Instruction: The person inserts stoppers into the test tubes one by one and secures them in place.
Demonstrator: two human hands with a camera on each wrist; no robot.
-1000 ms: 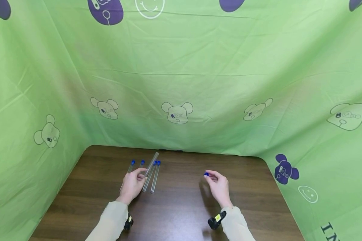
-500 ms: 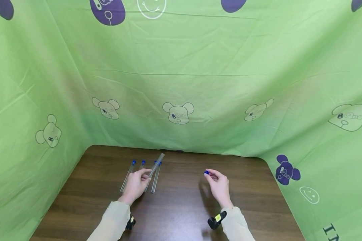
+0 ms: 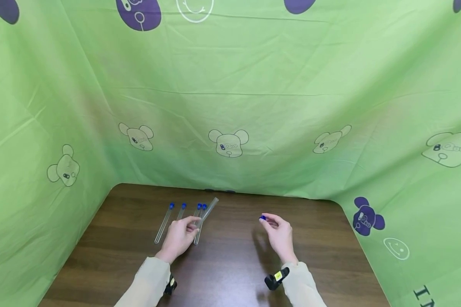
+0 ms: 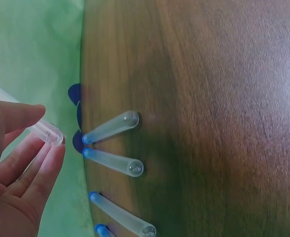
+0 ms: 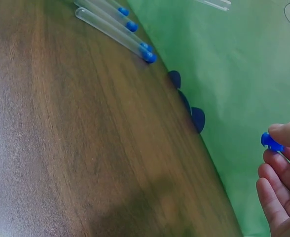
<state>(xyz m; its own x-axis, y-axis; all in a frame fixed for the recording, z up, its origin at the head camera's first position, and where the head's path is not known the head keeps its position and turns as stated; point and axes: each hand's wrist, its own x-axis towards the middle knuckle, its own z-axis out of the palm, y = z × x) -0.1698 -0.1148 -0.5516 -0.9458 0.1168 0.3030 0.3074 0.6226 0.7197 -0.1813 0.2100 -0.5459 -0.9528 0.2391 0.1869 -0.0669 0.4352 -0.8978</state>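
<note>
The left hand (image 3: 179, 237) pinches an uncapped clear tube (image 3: 209, 208) between thumb and fingers, lifted off the wooden table (image 3: 230, 264) and slanting up to the right; in the left wrist view only its open mouth shows beside the fingertips (image 4: 46, 160), the rest running out of frame behind the thumb. The right hand (image 3: 279, 236) pinches a small blue cap (image 3: 262, 218) at its fingertips, held above the table well apart from the tube; in the right wrist view the hand is cut off at the frame's edge, and the cap's shape is too small to make out in detail. Under and just beyond the left hand lie four capped tubes (image 3: 163, 222) side by side on the table, blue ends toward the back; the hand covers part of the middle ones, so whether they touch each other is hard to say. A green cloth backdrop (image 3: 230, 106) printed with bear heads and smiley faces walls the table in. At the lower right corner black letters show on it, cut off, probably "IN". Dark round shapes at the table's far edge stay blurred in both wrist views.
</note>
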